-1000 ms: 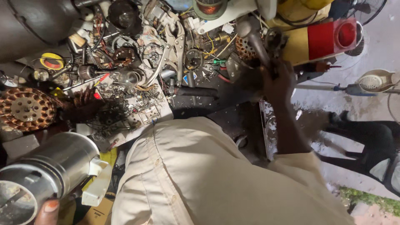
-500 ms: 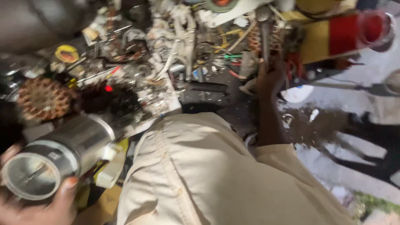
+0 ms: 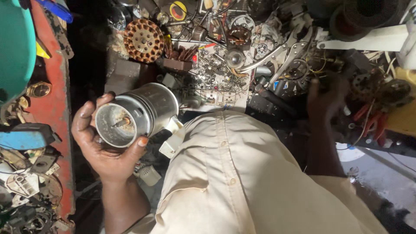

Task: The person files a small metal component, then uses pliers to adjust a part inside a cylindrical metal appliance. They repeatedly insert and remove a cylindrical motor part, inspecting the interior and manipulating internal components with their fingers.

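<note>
Head view, looking straight down: nearest of all, a beige buttoned shirt (image 3: 242, 173) fills the lower middle. Just left of it, the left hand (image 3: 108, 151) is raised off the worktop, its fingers (image 3: 82, 119) wrapped firmly round the rim of a metal cylindrical motor housing (image 3: 138, 112). The housing is held tilted with its open end turned up toward the camera, seemingly so that the small shaft (image 3: 123, 122) inside can be looked at; a thumb is pressed against the lower rim to steady it. A white plastic piece (image 3: 173, 138) is seen beneath the housing, just beside the shirt.

Further out on the right, the right hand (image 3: 325, 102) is stretched over the cluttered worktop (image 3: 225, 97) near its right edge. It is blurred and dark, so whether its fingers are spread or closed on anything cannot be told; it appears to be rummaging among loose parts.

Beyond, toward the far edge, a copper-wound stator disc (image 3: 144, 40) lies flat at the far left, a scatter of small screws and washers (image 3: 212, 73) is spread in the middle, and a pair of pliers (image 3: 281, 54) rests across the pile. Along the left edge, a red painted board (image 3: 50, 108) carries a teal tub (image 3: 15, 47).
</note>
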